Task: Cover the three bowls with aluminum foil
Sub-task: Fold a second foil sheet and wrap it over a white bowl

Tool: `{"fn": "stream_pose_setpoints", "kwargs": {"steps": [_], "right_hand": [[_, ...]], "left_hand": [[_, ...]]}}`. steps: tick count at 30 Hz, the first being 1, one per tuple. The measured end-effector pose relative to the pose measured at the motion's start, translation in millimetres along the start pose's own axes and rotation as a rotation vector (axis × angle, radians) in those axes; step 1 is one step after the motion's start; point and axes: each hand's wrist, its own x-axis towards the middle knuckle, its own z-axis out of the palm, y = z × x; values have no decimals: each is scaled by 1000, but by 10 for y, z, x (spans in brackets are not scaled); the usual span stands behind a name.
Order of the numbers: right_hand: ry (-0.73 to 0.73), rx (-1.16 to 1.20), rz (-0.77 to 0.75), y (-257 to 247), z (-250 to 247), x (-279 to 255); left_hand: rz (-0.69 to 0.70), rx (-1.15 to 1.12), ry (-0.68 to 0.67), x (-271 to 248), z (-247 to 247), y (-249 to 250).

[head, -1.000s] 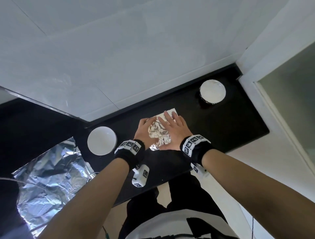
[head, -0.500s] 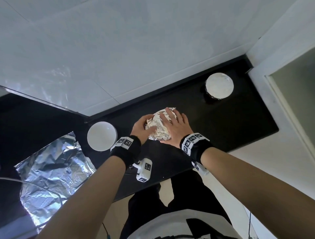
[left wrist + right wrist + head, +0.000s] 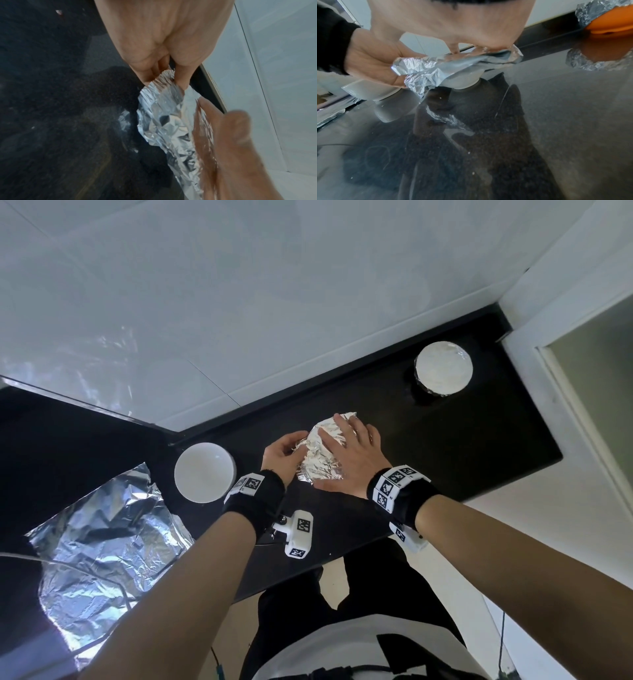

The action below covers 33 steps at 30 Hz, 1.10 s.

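Black countertop (image 3: 462,446) meets white wall (image 3: 239,285)

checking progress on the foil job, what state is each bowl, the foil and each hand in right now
orange bowl: covered with foil, standing apart
middle bowl: foil over top, edges partly crimped
white bowl: uncovered
spare foil sheet: crumpled, lying flat
left hand: pinching the foil's edge
right hand: flat, pressing foil down

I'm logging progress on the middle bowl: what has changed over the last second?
The foil sheet on the middle bowl lost its flat far corner: it is now crimped down round the rim. The left hand pinches the foil's left edge, folding it under; the right hand stays spread flat on top. Unchanged: the foil-covered bowl, the uncovered white bowl and the spare foil.
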Motion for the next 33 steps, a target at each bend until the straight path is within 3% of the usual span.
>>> {"fn": "stream_pose_setpoints", "kwargs": {"steps": [6,14,17,19,20,22,26,30,33], "right_hand": [[13,-23,-45,40,28,35],[38,-101,5,34,71,-3],[36,-101,5,42,96,-56],[32,-108,8,18,115,-123],[30,-107,8,3,112,-154],[10,-94,14,-21,81,-211],[23,-131,1,-40,-16,-301],[87,-136,17,-70,-149,-375],[129,-62,22,-118,-275,-384]], "left_hand": [[13,-6,-42,-9,-18,-38],[-90,-97,-151,-17,28,-30],[49,209,-49,-111,71,14],[299,567,-22,-260,100,113],[416,708,-93,-326,129,165],[522,901,-289,-430,232,262],[465,1031,-450,-435,373,303],[386,992,-490,-366,277,377],[434,1058,-442,-373,221,483]]}}
